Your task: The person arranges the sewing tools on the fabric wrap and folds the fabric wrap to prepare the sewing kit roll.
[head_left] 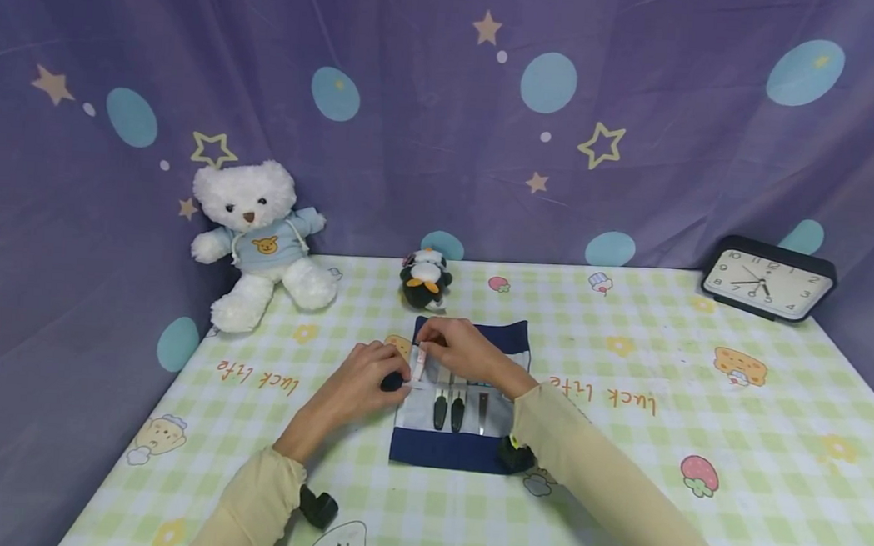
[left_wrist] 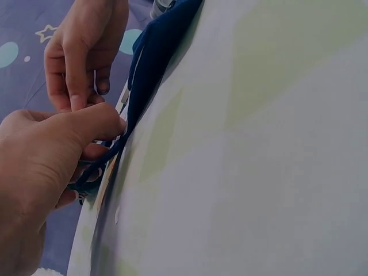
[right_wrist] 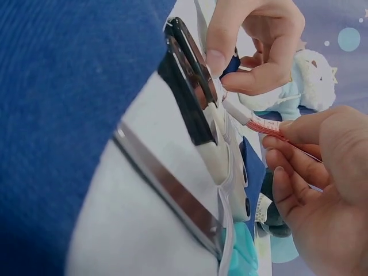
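Note:
A navy and grey cloth tool roll lies spread on the table. My right hand pinches a folded white and red tape measure between thumb and fingers, over the roll's left pocket. With my left hand I grip the roll's left edge, thumb on top and fingers beneath, as the left wrist view shows. Its navy border is lifted there. Two black-handled tools and a flat metal strip like tweezers sit in the pockets beside a teal item.
Behind the roll sits a small penguin plush. A white teddy bear in a blue top is at the back left, and a black-framed clock stands at the back right. A checked cloth covers the table; a purple curtain hangs behind.

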Demonstrator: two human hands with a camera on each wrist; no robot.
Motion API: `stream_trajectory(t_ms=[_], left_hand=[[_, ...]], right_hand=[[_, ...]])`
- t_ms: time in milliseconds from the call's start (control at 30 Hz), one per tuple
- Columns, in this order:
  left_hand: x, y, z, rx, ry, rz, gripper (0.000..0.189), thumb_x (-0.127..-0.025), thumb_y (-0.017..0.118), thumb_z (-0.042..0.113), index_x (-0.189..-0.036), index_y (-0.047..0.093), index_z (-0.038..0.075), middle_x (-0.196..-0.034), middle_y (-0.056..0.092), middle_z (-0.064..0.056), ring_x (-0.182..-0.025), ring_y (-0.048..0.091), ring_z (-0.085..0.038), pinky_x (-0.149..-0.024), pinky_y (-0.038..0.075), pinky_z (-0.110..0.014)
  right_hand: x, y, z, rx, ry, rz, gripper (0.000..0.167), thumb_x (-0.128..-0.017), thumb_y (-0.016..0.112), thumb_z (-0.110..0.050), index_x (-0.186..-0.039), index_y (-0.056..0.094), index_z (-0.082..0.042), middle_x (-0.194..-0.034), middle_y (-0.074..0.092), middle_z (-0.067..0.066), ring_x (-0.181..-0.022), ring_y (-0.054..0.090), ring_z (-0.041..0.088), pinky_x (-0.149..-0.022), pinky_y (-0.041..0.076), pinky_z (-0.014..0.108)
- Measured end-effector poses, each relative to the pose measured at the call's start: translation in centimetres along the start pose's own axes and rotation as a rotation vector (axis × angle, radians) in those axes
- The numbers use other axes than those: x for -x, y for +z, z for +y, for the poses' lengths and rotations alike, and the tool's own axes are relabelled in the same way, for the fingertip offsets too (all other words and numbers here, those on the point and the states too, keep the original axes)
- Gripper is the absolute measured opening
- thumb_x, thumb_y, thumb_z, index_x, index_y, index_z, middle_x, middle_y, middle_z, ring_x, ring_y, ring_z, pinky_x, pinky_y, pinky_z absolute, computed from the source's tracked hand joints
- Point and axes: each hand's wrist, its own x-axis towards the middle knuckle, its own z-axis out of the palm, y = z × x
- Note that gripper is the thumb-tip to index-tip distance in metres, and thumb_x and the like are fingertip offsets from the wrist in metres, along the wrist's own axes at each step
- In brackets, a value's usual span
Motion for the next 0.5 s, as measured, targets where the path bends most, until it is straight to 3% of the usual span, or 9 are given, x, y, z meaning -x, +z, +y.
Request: stream_trajectory(t_ms=[267,500], left_hand=[[-0.01,-0.09,-0.22,-0.089,0.136,0.047,0.010,-0.087,0.082,0.021,-0.091,0.073,0.019,-0.095,0.062,0.004,-0.086,0.056,-0.019,-0.077,0.044,-0.040],[-0.16,-0.03,-0.42,-0.113,0.203,0.074,0.010,-0.088,0.083,0.022,-0.091,0.075,0.019,-0.094,0.062,0.003,-0.086,0.057,-0.019,-0.077,0.044,-0.040]], right_hand=[[0.00,0.04,0.18,0.013,-0.004,0.003,0.016,-0.106,0.059,-0.009,-0.117,0.069,-0.003,-0.107,0.069,0.006,-0.089,0.065,0.011,-0.078,0.053,0.029],[0.07,-0.02,0.33,0.018,-0.007,0.012,0.015,-0.106,0.059,-0.008,-0.116,0.069,-0.002,-0.106,0.070,0.006,-0.089,0.065,0.012,-0.078,0.053,0.030]])
